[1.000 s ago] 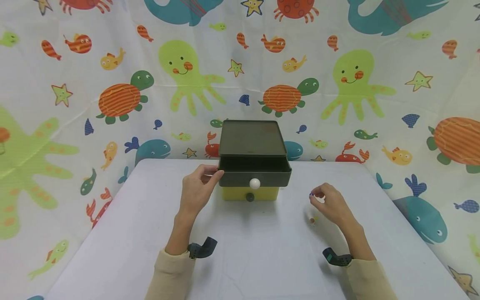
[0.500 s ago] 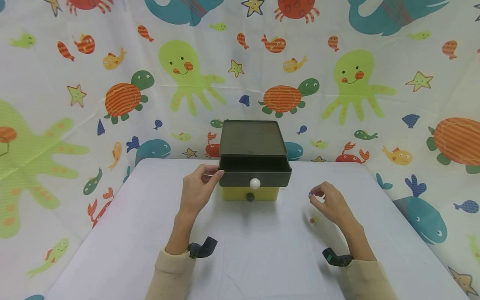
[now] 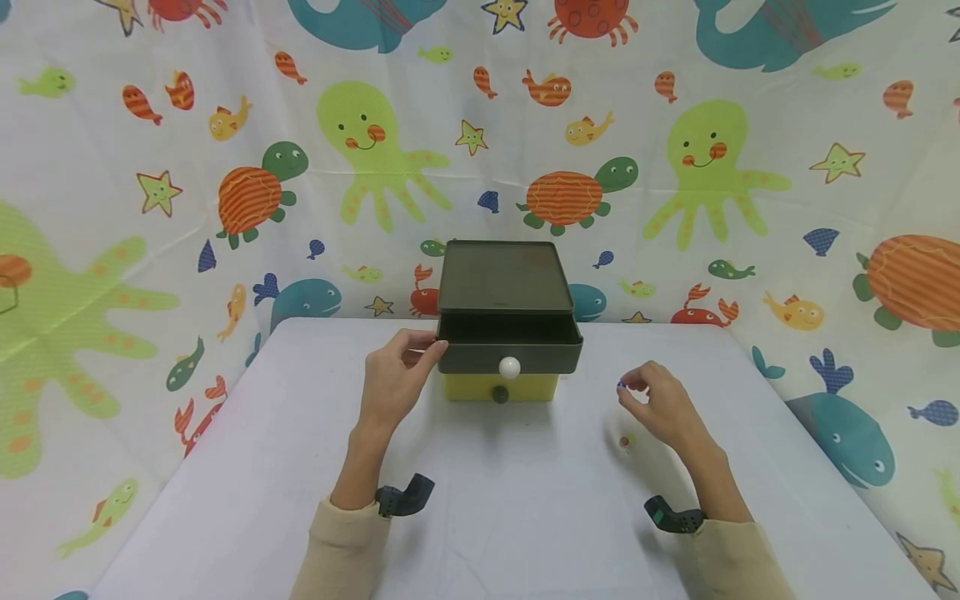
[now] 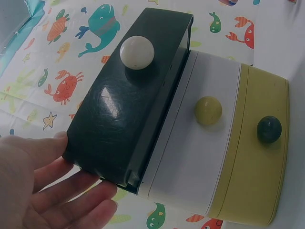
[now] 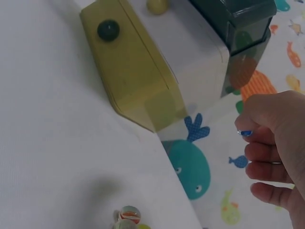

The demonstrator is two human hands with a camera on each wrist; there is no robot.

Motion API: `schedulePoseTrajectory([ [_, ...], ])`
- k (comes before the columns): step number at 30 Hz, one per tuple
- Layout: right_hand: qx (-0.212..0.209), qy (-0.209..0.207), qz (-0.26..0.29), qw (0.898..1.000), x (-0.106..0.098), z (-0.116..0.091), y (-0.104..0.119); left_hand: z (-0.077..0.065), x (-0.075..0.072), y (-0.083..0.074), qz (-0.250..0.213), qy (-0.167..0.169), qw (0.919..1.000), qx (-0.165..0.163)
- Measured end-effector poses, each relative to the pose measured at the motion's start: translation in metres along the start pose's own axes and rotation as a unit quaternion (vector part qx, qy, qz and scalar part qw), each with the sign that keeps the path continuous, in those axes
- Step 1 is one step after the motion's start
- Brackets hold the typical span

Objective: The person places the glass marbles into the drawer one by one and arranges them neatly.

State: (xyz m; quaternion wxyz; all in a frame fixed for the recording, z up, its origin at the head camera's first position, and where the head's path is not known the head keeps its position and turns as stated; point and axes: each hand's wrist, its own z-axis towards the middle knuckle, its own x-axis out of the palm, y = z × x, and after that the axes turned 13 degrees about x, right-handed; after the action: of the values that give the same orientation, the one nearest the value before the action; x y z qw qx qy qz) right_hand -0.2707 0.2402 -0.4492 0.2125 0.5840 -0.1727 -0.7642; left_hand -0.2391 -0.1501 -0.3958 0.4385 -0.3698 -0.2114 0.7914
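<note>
A small three-tier drawer cabinet stands at the back of the table, its dark green top drawer (image 3: 465, 358) pulled out. My left hand (image 3: 393, 379) grips that drawer's left front corner; in the left wrist view the thumb lies at the front edge and the fingers are curled along the side. My right hand (image 3: 660, 404) is raised over the table, right of the cabinet, and pinches a small blue marble (image 5: 245, 133) between thumb and index finger. Below it several marbles (image 5: 129, 214) with coloured swirls lie on the table.
The white middle drawer (image 4: 190, 143) and yellow bottom drawer (image 4: 252, 176) are closed, with round knobs. A white cloth covers the table (image 3: 510, 517). Behind the cabinet hangs a curtain (image 3: 480, 183) printed with sea animals.
My right hand has risen very slightly with the blue marble. The left hand and the drawer have stayed where they were.
</note>
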Motion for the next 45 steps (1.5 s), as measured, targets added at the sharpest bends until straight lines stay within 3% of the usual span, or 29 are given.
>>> schedulePoseTrajectory([
  [14, -0.027, -0.026, -0.003, 0.999, -0.003, -0.003, 0.007, -0.001, -0.001, -0.001, 0.0, -0.004, 0.9999, 0.011],
  [45, -0.032, -0.037, 0.001, 0.999, -0.01, -0.009, 0.023, -0.001, 0.0, 0.001, -0.002, 0.0, 1.0, 0.007],
])
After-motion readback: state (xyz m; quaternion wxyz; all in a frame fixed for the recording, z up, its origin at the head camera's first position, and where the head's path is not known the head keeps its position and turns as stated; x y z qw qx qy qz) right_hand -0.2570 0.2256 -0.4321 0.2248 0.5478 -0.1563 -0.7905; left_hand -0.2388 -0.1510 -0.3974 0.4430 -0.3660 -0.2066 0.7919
